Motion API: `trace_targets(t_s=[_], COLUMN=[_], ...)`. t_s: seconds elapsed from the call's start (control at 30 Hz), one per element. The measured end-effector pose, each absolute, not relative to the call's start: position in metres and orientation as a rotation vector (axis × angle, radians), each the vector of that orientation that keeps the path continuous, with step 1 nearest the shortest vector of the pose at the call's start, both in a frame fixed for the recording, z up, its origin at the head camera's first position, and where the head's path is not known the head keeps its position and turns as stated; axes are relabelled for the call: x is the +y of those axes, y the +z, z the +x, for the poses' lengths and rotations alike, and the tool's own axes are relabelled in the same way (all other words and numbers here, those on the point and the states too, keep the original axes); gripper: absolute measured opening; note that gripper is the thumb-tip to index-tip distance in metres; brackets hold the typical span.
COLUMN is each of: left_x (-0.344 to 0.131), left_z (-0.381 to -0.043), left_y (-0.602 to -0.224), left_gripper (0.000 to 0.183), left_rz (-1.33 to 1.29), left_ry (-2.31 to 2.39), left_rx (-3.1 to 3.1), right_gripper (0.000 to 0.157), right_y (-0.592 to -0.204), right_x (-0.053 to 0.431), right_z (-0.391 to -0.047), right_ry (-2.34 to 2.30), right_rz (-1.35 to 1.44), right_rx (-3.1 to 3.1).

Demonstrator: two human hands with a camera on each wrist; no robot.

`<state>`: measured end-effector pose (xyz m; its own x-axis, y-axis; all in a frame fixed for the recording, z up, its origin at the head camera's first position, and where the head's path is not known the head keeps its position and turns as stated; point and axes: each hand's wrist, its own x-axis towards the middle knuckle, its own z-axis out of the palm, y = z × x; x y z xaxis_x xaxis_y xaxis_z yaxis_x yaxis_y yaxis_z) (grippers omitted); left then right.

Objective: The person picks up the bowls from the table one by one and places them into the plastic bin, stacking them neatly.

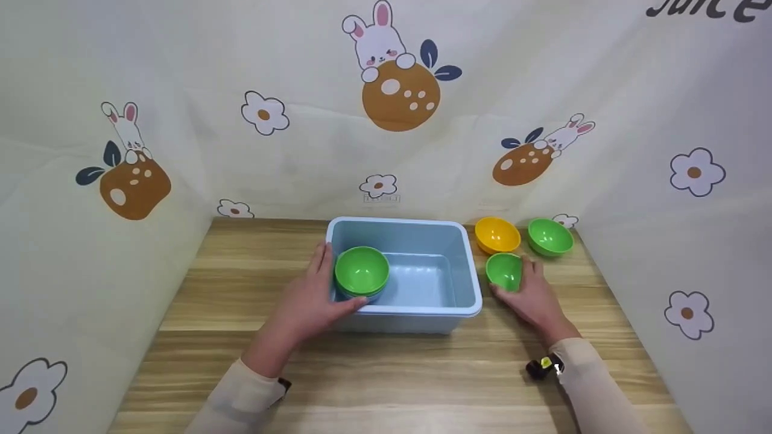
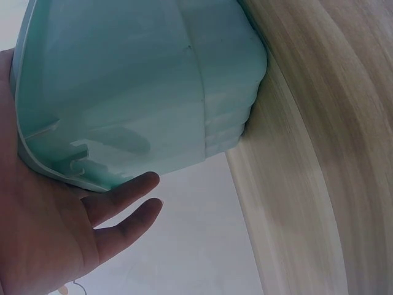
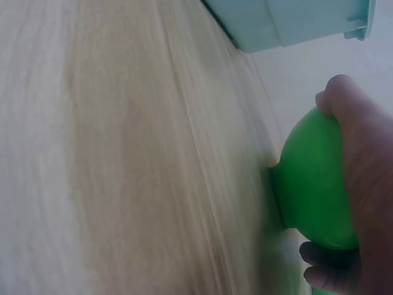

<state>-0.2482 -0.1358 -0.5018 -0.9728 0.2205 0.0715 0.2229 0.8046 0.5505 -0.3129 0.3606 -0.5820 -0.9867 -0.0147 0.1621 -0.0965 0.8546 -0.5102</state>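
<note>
A light blue plastic bin (image 1: 422, 310) stands on the table. In its left end sits a green bowl (image 1: 362, 271), stacked on at least one more bowl, with a blue edge showing beneath. My left hand (image 1: 307, 301) rests against the bin's front left corner, thumb along the front rim. Its visible fingers (image 2: 126, 200) are nearly straight in the left wrist view. To the bin's right, my right hand (image 1: 534, 295) grips a small green bowl (image 1: 503, 270) between thumb and fingers. This bowl (image 3: 313, 184) is seen from its side in the right wrist view.
Behind the gripped bowl stand an orange bowl (image 1: 497, 235) and another green bowl (image 1: 550, 237), near the back right of the wooden table (image 1: 398, 380). A pale curtain (image 1: 301, 163) printed with rabbits, fruit and flowers encloses the back and both sides.
</note>
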Motion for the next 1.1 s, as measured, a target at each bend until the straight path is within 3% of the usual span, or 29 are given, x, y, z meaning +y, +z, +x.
trace_targets(t_s=[1.1], left_x=[-0.136], left_z=[-0.249], left_y=[-0.504], left_gripper=[0.144], left_rz=[-0.368], left_ry=[-0.939], left_rx=[-2.965], right_gripper=[0.119], right_y=[-0.54], right_x=[0.366], right_z=[-0.305], right_ry=[0.882], right_rz=[0.142], right_rx=[-2.942])
